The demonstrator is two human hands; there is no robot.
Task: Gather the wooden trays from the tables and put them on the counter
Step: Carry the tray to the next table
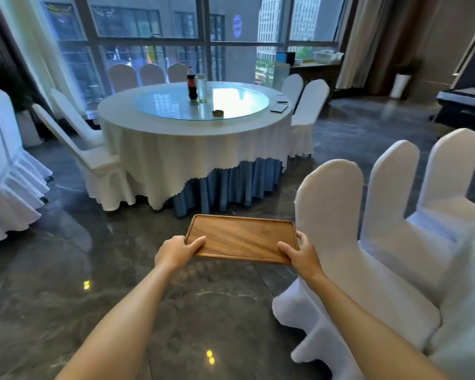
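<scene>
A rectangular wooden tray with a raised rim is held level in front of me, above the dark marble floor. My left hand grips its near left corner, thumb on top. My right hand grips its near right corner the same way. The tray is empty. A round table with a white cloth stands a few steps ahead; no tray shows on it.
On the table's glass turntable stand a cola bottle, a clear bottle and a small ashtray. White-covered chairs crowd my right side, more stand at the left. A sideboard sits by the window.
</scene>
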